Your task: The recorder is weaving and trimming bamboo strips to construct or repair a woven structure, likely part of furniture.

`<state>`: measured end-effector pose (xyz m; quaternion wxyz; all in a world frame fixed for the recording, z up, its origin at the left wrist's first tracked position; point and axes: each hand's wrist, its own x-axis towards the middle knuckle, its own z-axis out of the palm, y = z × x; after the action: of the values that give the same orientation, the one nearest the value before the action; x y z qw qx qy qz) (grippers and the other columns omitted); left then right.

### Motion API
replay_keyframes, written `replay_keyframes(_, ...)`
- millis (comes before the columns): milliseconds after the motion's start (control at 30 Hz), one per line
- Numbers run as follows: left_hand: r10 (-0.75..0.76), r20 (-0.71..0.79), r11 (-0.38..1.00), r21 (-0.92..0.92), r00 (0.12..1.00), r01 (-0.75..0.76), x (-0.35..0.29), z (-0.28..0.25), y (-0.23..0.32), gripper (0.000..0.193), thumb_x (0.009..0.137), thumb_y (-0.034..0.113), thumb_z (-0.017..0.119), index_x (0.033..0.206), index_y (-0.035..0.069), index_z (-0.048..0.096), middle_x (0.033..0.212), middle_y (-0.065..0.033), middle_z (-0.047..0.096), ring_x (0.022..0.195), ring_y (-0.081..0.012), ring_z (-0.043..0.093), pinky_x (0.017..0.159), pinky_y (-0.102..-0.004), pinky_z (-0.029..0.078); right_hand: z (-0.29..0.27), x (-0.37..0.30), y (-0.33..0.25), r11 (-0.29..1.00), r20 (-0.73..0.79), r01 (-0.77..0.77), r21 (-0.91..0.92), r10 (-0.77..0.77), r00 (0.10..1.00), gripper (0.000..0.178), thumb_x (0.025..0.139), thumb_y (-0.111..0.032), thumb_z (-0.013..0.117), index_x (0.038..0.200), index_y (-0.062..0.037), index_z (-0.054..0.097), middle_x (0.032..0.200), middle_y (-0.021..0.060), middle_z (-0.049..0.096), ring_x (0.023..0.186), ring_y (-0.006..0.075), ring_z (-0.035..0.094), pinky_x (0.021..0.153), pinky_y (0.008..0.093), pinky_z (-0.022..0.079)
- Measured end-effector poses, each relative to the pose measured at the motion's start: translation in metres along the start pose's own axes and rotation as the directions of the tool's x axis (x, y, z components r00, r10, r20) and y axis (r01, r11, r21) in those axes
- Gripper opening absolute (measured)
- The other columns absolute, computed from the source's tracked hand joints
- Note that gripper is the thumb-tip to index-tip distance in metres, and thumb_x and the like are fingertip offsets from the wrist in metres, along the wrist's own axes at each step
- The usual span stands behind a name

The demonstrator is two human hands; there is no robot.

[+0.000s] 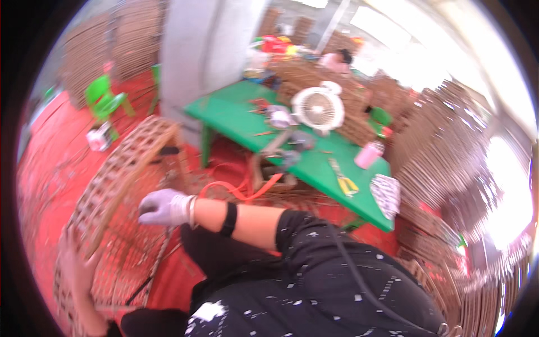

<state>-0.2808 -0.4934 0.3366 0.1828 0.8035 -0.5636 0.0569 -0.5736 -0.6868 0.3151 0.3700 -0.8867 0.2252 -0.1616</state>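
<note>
The left grip (78, 271) blurs against the woven basket (101, 185), its hold too smeared to tell.

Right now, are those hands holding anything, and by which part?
The left hand holds the long wicker basket by its left-side rim. The gloved right hand is partly curled; whether it holds anything cannot be told.

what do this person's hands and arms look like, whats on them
The right hand wears a pale lavender-white glove with a pale band at the wrist. A black strap circles that forearm, below a short black sleeve with white flecks. The left hand looks bare; some black sleeve shows.
</note>
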Motion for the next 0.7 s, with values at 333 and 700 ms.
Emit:
replay_keyframes(333,-0.058,-0.005,0.989,0.136,0.998,0.058,-0.016,-0.022,0.034,0.101,0.067,0.067,0.078,0.145,0.01,0.048,0.154,-0.024,0.04,0.144,-0.0419,0.034,0.118,-0.0541,0.026,0.136,0.138,0.006,0.656,0.101,0.077,-0.751,-0.001,0.995,0.049,0.1,-0.04,0.044,0.14,-0.0133,0.055,0.15,0.0126,0.05,0.139,0.0325,0.046,0.116,0.0504,0.032)
replay_keyframes(700,-0.063,0.009,0.99,0.131,0.998,0.061,-0.025,-0.023,0.055,0.098,0.066,0.056,0.083,0.145,0.011,0.047,0.155,-0.0235,0.038,0.144,-0.0427,0.034,0.116,-0.0548,0.028,0.175,0.138,0.02,0.813,0.052,-0.021,-0.582,0.063,0.997,0.051,0.098,-0.042,0.048,0.139,-0.0121,0.055,0.149,0.0136,0.05,0.138,0.0338,0.046,0.114,0.0505,0.034)
